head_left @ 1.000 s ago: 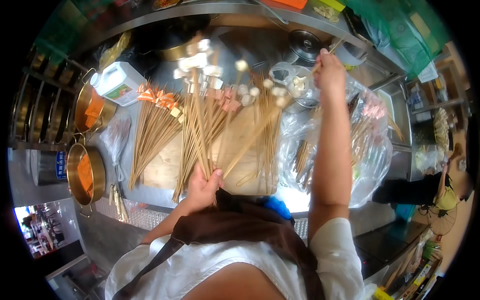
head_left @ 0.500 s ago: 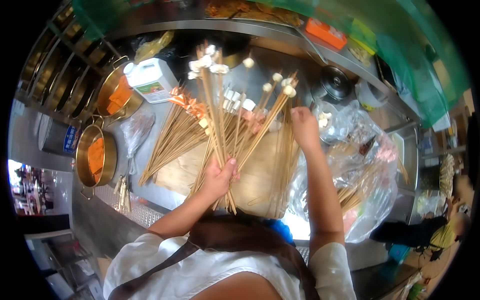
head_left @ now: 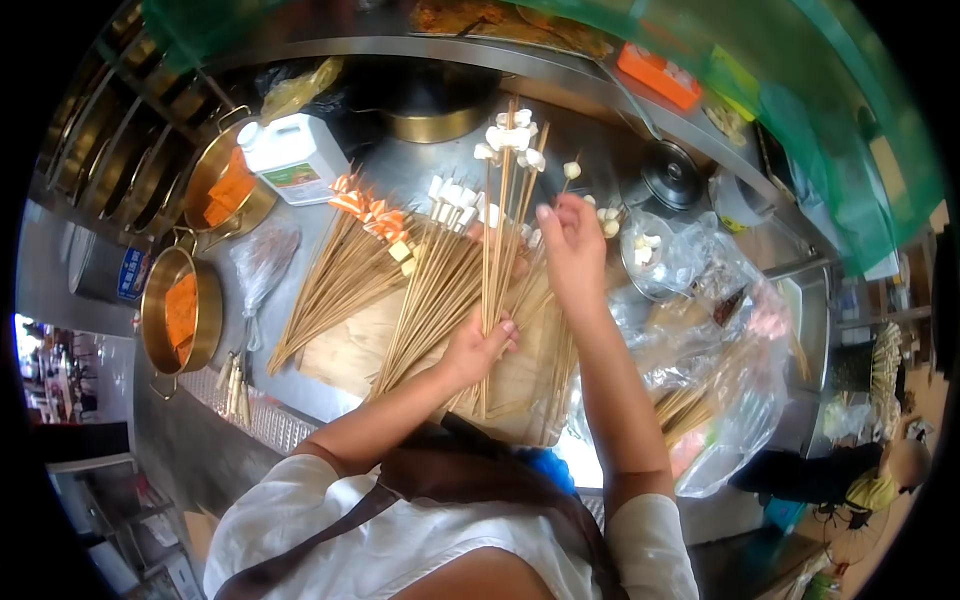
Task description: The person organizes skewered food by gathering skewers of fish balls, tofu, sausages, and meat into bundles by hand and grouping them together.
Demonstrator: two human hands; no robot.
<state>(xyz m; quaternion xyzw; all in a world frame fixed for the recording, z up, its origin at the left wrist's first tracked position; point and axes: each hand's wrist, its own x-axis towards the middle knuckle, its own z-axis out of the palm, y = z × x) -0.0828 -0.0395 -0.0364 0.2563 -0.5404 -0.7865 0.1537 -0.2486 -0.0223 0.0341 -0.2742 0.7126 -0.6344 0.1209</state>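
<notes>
My left hand (head_left: 483, 345) is closed around a bundle of wooden skewers (head_left: 497, 240), which stand nearly upright with white pieces threaded at their tips. Just right of their upper part is my right hand (head_left: 575, 235), its thumb apart from the loosely bent fingers, with nothing visible in it. A skewer tipped with a round pale ball (head_left: 571, 170) shows behind its fingertips. More ball-tipped skewers (head_left: 610, 222) are partly hidden behind that hand. To the left lie skewers with orange-and-white striped pieces (head_left: 370, 212) and skewers with white tube-shaped pieces (head_left: 455, 200), fanned over a wooden board (head_left: 345, 350).
Brass pots (head_left: 210, 310) with orange blocks stand on the left, near a white jug (head_left: 295, 160). Clear plastic bags (head_left: 740, 370) holding skewers spread on the right, by a bowl of white pieces (head_left: 645, 250) and a dark-lidded pot (head_left: 672, 172). Another person (head_left: 880, 470) is at far right.
My left hand has moved right with the white-tipped skewers, and the ball-tipped ones have left its bundle. My right hand has shifted left, toward the bundle.
</notes>
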